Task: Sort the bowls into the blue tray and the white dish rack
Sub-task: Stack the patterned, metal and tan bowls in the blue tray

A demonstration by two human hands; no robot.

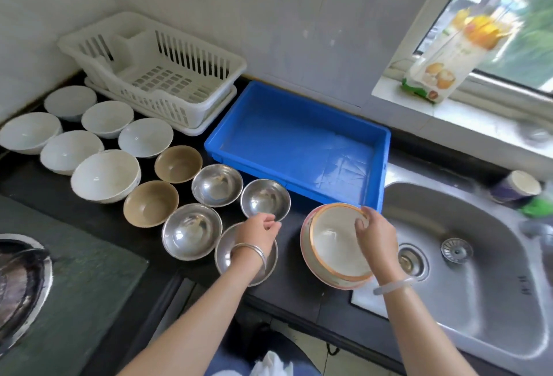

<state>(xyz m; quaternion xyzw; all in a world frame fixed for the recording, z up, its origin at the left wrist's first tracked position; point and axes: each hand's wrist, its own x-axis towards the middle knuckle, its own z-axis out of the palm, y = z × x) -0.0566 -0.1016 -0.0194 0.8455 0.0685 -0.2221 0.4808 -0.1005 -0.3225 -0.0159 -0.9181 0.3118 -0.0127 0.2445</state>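
My right hand [375, 233] grips the far rim of an orange-rimmed white bowl [332, 244], which is tilted and stacked on a pinkish bowl beneath it, beside the sink. My left hand [258, 230] hovers over a steel bowl [226, 256], fingers loosely curled and holding nothing. Three more steel bowls [217, 184] sit nearby. Two brown bowls [151, 202] and several white bowls [104, 176] stand on the left of the dark counter. The blue tray [386, 166] and the white dish rack [209, 61] hold nothing.
A steel sink [478, 271] lies to the right, with a cup [520, 188] at its far edge. A gas stove [27, 280] is at the lower left. A printed bag [443, 70] stands on the windowsill.
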